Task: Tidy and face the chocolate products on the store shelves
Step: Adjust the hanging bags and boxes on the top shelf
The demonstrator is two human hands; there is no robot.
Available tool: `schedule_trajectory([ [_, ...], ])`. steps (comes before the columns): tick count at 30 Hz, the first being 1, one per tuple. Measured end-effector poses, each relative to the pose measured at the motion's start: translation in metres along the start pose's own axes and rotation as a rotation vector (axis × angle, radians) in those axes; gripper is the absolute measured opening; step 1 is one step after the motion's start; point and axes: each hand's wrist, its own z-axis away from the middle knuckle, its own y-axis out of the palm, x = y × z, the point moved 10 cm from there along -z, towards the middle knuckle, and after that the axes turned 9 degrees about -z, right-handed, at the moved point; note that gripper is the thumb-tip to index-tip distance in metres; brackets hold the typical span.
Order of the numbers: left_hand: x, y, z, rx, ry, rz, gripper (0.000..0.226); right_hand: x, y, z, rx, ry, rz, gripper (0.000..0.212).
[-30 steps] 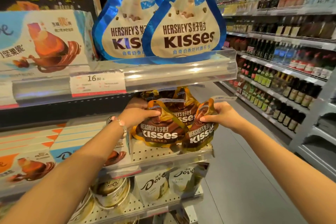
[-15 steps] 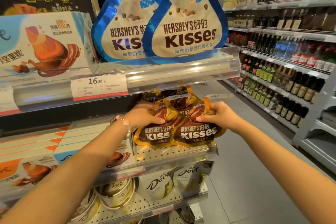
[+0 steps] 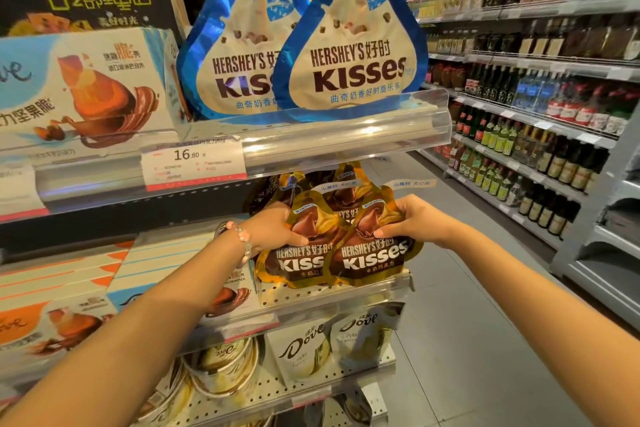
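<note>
both hands on the two front gold hershey's kisses milk chocolate bags, mid-frame on the perforated middle shelf [image 3: 332, 291]. my left hand [image 3: 277, 230] pinches the left kisses bag [image 3: 298, 262] at its upper left edge, thumb across the front. my right hand [image 3: 414, 220] grips the right kisses bag [image 3: 372, 258] at its upper right edge, fingers curled behind, thumb in front. each hand is right on its own bag, so there's no reaching across.

bags stand upright, labels facing me, long axis vertical with the pointed tops up. the right bag overlaps the left one's right edge and covers the end of "kisses". more gold bags [image 3: 341, 198] stand behind, touching the front pair.

judgement: the next move is a small sideways split or a squaring-up so both labels read whole, bottoms close to the shelf lip.

room: the clear plastic price rail [image 3: 346, 139] of the shelf above sits just over the bag tips, so there's little lift room. to the right the shelf ends just beside the right bag, with open aisle floor beyond, so that bag could tip off. left is blocked by the dove boxes [image 3: 183, 274] just beside my left wrist. lower centre, dove pouches [image 3: 308, 347] sit on the shelf below, out of the way.
</note>
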Motion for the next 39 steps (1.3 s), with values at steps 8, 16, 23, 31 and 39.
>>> schedule_trajectory([
  [8, -0.011, -0.004, 0.011, -0.065, 0.054, 0.02, 0.028, -0.002, 0.001, 0.008, -0.028, 0.003, -0.01, 0.021],
  [16, -0.029, -0.021, 0.035, -0.165, 0.243, 0.187, 0.017, -0.006, -0.006, 0.025, -0.103, -0.026, -0.004, 0.021],
  [23, -0.02, -0.046, 0.067, -0.376, 0.277, 0.093, 0.033, 0.02, -0.016, 0.05, -0.216, -0.057, 0.498, 0.053],
  [31, -0.039, -0.07, 0.123, -0.408, 0.379, -0.041, 0.018, 0.084, -0.018, 0.091, -0.239, -0.216, 0.617, 0.027],
  [39, -0.095, -0.158, 0.173, -0.639, 0.577, 0.027, 0.014, 0.197, -0.007, 0.121, -0.242, -0.642, 0.291, 0.022],
])
